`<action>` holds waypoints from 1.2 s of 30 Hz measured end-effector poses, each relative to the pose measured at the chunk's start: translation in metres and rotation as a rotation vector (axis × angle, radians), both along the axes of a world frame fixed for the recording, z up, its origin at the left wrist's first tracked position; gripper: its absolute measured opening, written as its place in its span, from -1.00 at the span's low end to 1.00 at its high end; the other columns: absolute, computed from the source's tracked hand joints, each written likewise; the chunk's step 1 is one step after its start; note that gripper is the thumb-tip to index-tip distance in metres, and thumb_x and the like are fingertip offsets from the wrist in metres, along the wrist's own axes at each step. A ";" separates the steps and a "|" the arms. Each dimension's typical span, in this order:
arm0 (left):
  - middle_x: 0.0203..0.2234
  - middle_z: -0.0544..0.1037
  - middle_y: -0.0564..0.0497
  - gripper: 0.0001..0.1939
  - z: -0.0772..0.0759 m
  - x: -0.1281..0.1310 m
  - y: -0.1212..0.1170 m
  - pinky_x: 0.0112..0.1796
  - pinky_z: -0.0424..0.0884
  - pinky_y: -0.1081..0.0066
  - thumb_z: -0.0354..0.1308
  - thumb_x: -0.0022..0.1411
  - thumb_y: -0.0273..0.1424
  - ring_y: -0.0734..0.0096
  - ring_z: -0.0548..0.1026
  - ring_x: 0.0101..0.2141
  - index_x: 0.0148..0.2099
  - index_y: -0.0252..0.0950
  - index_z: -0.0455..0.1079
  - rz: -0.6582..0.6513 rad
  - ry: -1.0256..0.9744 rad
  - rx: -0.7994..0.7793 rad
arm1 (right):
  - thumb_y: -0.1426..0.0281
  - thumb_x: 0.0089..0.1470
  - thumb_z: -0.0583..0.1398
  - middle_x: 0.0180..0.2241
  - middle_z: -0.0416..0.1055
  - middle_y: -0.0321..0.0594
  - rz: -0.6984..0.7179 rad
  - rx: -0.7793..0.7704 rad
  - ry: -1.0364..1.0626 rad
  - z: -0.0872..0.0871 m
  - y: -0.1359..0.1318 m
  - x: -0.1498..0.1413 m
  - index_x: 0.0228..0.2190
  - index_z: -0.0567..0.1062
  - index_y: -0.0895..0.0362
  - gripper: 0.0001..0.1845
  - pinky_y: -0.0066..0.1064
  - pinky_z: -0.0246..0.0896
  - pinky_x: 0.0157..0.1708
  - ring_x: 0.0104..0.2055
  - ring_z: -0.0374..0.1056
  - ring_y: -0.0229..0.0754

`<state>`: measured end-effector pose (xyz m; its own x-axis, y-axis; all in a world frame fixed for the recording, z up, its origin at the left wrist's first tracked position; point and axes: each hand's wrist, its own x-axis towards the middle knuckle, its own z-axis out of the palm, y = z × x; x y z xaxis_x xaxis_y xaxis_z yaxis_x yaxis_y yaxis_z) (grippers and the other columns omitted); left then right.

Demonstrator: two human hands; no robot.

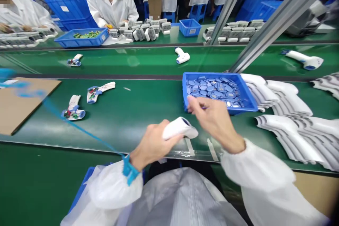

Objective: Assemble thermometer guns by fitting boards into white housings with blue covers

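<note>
My left hand grips a white thermometer-gun housing, tilted over the front of the green bench, with a dark oval opening at its upper end. A blue strap with a coiled cord circles that wrist. Just right of the housing, my right hand hovers at the near-left corner of a blue tray. Its thumb and fingertips are pinched together; motion blur hides what, if anything, lies between them. Inside the tray are many small blue oval pieces.
White housing shells lie stacked at right. On the left are opened thermometer guns with circuit boards, and a brown board. Beyond, a green belt carries more thermometer guns. A metal post slants at right. Co-workers sit across.
</note>
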<state>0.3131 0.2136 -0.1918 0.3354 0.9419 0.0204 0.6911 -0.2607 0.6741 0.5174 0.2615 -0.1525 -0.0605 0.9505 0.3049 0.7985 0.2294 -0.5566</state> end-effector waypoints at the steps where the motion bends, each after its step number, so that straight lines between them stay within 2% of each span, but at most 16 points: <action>1: -0.45 0.56 0.03 -0.65 0.003 -0.013 0.003 -0.42 0.29 0.37 0.19 0.30 -0.05 0.29 0.52 -0.45 -0.23 -0.26 0.41 0.032 0.005 -0.005 | 0.18 0.33 0.10 -0.53 0.49 -0.25 0.001 -0.001 -0.048 0.004 0.016 0.014 -0.50 0.58 0.11 -0.54 -0.33 0.15 -0.37 -0.48 0.36 -0.17; 3: -0.32 0.60 0.03 -0.72 0.005 -0.034 0.010 -0.32 0.36 0.36 0.24 0.28 -0.16 0.28 0.55 -0.35 -0.10 -0.24 0.41 0.082 0.033 0.030 | 0.34 0.29 0.14 -0.35 0.59 -0.17 0.054 0.027 -0.223 0.005 0.050 0.040 -0.30 0.64 0.15 -0.72 -0.30 0.22 -0.25 -0.33 0.45 -0.10; 6: -0.08 0.57 -0.05 -0.56 0.006 -0.046 0.022 -0.17 0.38 0.28 0.31 0.23 -0.34 0.17 0.54 -0.12 0.12 -0.24 0.32 0.080 0.224 0.206 | 0.51 0.16 0.23 -0.15 0.59 -0.02 0.202 -0.008 -0.442 -0.006 0.093 0.057 -0.17 0.63 0.20 -0.79 -0.28 0.25 -0.13 -0.14 0.48 -0.04; 7: -0.08 0.56 -0.07 -0.57 0.006 -0.044 0.025 -0.15 0.37 0.25 0.32 0.22 -0.37 0.12 0.52 -0.10 0.11 -0.26 0.33 0.044 0.334 0.267 | 0.53 0.13 0.26 -0.16 0.58 0.01 0.235 -0.028 -0.477 -0.011 0.102 0.056 -0.21 0.63 0.22 -0.82 -0.28 0.26 -0.13 -0.14 0.48 -0.03; 9: -0.16 0.57 -0.09 -0.70 0.007 -0.036 0.032 -0.17 0.34 0.20 0.31 0.24 -0.39 0.05 0.50 -0.11 0.00 -0.29 0.39 -0.036 0.533 0.336 | 0.60 0.11 0.24 -0.26 0.58 0.04 0.254 -0.054 -0.501 -0.018 0.113 0.052 -0.33 0.63 0.27 -0.87 -0.29 0.25 -0.17 -0.19 0.48 -0.05; 11: -0.24 0.56 -0.09 -0.82 0.008 -0.029 0.037 -0.21 0.31 0.21 0.28 0.25 -0.39 0.05 0.49 -0.17 -0.12 -0.30 0.40 -0.041 0.593 0.325 | 0.67 0.14 0.15 -0.31 0.55 0.06 0.249 -0.059 -0.503 -0.019 0.114 0.048 -0.38 0.62 0.33 -0.77 -0.28 0.23 -0.19 -0.22 0.48 -0.07; 13: -0.30 0.54 -0.05 -0.84 0.010 -0.027 0.041 -0.29 0.28 0.27 0.25 0.27 -0.37 0.14 0.49 -0.26 -0.15 -0.28 0.36 0.062 0.485 0.235 | 0.70 0.15 0.10 -0.26 0.54 0.09 0.235 -0.050 -0.479 -0.013 0.109 0.048 -0.24 0.63 0.37 -0.70 -0.25 0.25 -0.18 -0.21 0.48 -0.05; 15: -0.33 0.53 0.02 -0.80 0.012 -0.031 0.043 -0.35 0.25 0.34 0.22 0.29 -0.34 0.26 0.47 -0.36 -0.10 -0.26 0.31 0.193 0.267 0.126 | 0.65 0.18 0.10 -0.19 0.52 0.07 0.221 -0.034 -0.442 -0.002 0.097 0.052 -0.02 0.58 0.34 -0.61 -0.22 0.30 -0.18 -0.21 0.48 -0.06; 17: -0.33 0.52 0.06 -0.77 0.015 -0.033 0.045 -0.36 0.26 0.39 0.19 0.31 -0.28 0.35 0.45 -0.39 -0.07 -0.25 0.29 0.260 0.037 0.058 | 0.52 0.25 0.11 -0.20 0.53 -0.04 0.219 -0.070 -0.249 0.009 0.080 0.053 0.08 0.54 0.24 -0.59 -0.23 0.34 -0.19 -0.27 0.49 -0.12; 19: -0.34 0.51 0.07 -0.74 0.019 -0.028 0.046 -0.34 0.29 0.41 0.18 0.33 -0.21 0.39 0.44 -0.38 -0.07 -0.26 0.30 0.225 -0.125 0.023 | 0.36 0.27 0.16 -0.34 0.54 -0.18 0.216 -0.184 0.110 0.016 0.058 0.048 0.05 0.57 0.17 -0.63 -0.25 0.39 -0.24 -0.37 0.48 -0.18; 21: -0.37 0.50 0.07 -0.73 0.022 -0.017 0.045 -0.35 0.28 0.42 0.17 0.34 -0.16 0.41 0.41 -0.41 -0.12 -0.27 0.31 0.137 -0.190 -0.015 | 0.20 0.20 0.26 -0.48 0.52 -0.27 0.203 -0.309 0.473 0.016 0.034 0.035 0.00 0.58 0.14 -0.60 -0.26 0.43 -0.31 -0.45 0.45 -0.20; 24: -0.34 0.53 0.03 -0.75 0.026 0.005 0.042 -0.37 0.27 0.43 0.18 0.34 -0.19 0.40 0.43 -0.41 -0.14 -0.26 0.30 0.042 -0.205 -0.041 | 0.07 0.08 0.35 -0.52 0.50 -0.29 0.167 -0.368 0.722 0.007 0.006 0.011 -0.08 0.61 0.12 -0.53 -0.28 0.44 -0.38 -0.48 0.41 -0.21; 26: -0.30 0.55 0.01 -0.76 0.027 0.015 0.040 -0.38 0.26 0.43 0.16 0.36 -0.18 0.37 0.47 -0.38 -0.11 -0.25 0.30 0.014 -0.213 -0.041 | 0.04 0.03 0.38 -0.41 0.55 -0.22 0.137 -0.312 0.767 -0.002 -0.007 -0.003 -0.16 0.64 0.10 -0.55 -0.31 0.44 -0.39 -0.42 0.43 -0.20; 29: -0.28 0.56 -0.01 -0.74 0.028 0.022 0.037 -0.38 0.26 0.41 0.10 0.40 -0.15 0.32 0.51 -0.35 -0.09 -0.24 0.29 -0.014 -0.160 -0.007 | 0.06 0.04 0.38 -0.20 0.56 -0.15 0.084 -0.168 0.714 -0.013 -0.018 -0.013 -0.21 0.67 0.05 -0.62 -0.32 0.44 -0.32 -0.23 0.46 -0.14; 32: -0.26 0.57 -0.01 -0.76 0.031 0.022 0.036 -0.35 0.27 0.37 0.05 0.44 -0.18 0.27 0.52 -0.31 -0.07 -0.25 0.28 -0.068 -0.036 0.042 | 0.12 0.10 0.36 -0.16 0.54 -0.16 0.060 -0.078 0.588 -0.016 -0.022 -0.011 -0.19 0.66 0.04 -0.69 -0.31 0.45 -0.25 -0.18 0.44 -0.15; 36: -0.12 0.57 -0.06 -0.72 0.027 0.020 0.036 -0.21 0.33 0.25 0.01 0.48 -0.22 0.16 0.53 -0.16 0.10 -0.28 0.26 -0.180 0.067 0.115 | 0.24 0.27 0.24 -0.04 0.51 -0.17 0.226 -0.043 0.382 -0.008 -0.024 -0.003 0.00 0.56 0.03 -0.70 -0.28 0.42 -0.08 -0.10 0.44 -0.16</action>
